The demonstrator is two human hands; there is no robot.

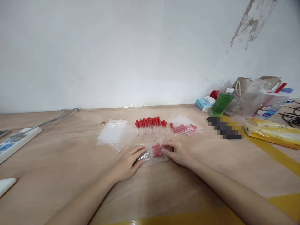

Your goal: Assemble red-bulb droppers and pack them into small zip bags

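Note:
A clear zip bag (151, 157) lies on the table in front of me, with several red-bulbed droppers (157, 150) inside it. At its left end, my left hand (130, 162) holds the plastic between thumb and bent fingers. My right hand (177, 152) pinches the bag's right edge, close to the red bulbs. Just beyond the bag is a row of loose droppers (150, 123), red bulbs pointing away and thin clear stems towards me. Flat, unfilled zip bags (112, 132) are stacked to the left. Filled bags (187, 126) with red bulbs showing lie to the right.
A power strip (21, 143) with a grey cable sits at the left. On the right stand a tissue pack (205, 103), a green bottle (221, 103) and paper and plastic bags (248, 93). A yellow packet (274, 132) lies nearer. The white wall (140, 56) closes off the back.

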